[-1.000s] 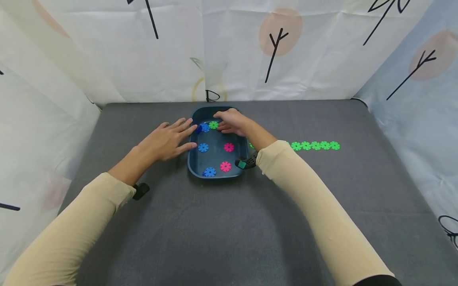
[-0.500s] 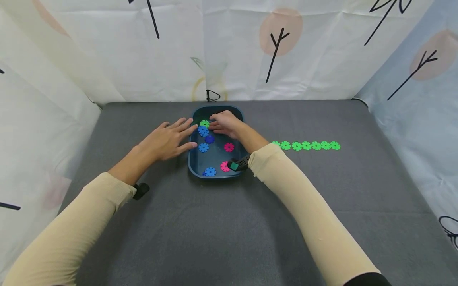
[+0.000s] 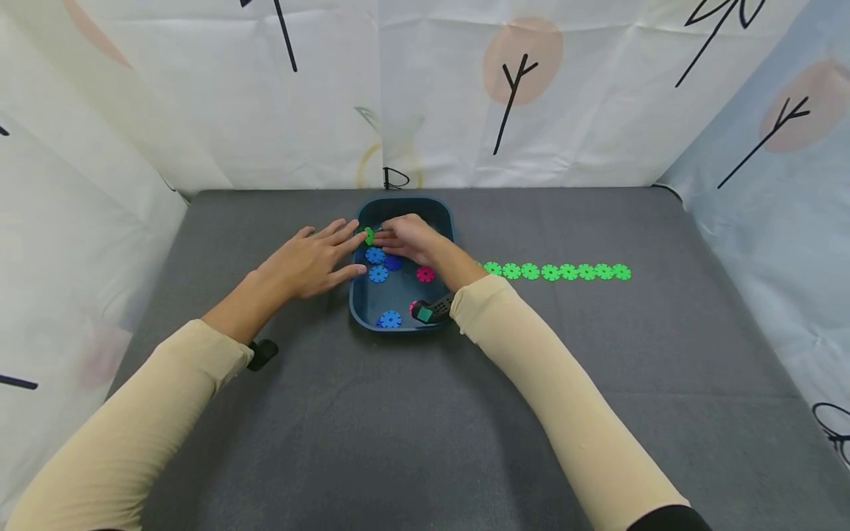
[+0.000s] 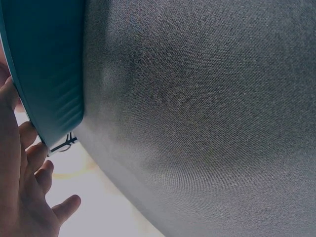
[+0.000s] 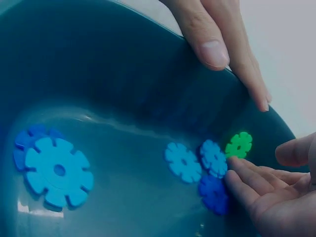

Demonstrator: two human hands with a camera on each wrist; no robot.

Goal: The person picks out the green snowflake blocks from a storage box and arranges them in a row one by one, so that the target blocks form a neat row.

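A dark blue-green plastic tub holds flower-shaped notched discs. My left hand lies with straight, spread fingers at the tub's left rim; in the left wrist view its fingertips overlap that rim. Inside the tub, my right hand reaches left with extended fingers, thumb apart. Its fingertips are right at a green disc, which stands tilted against the left wall. Beside those fingers lie light blue discs and a dark blue disc.
A row of several green discs runs rightward on the grey cloth, partly behind the right forearm. A pink disc and a blue disc lie elsewhere in the tub. A white printed curtain stands behind.
My right hand has moved left inside the tub. The green disc has shifted left to the wall, and blue discs near it have slid toward me. The left hand has stayed put.
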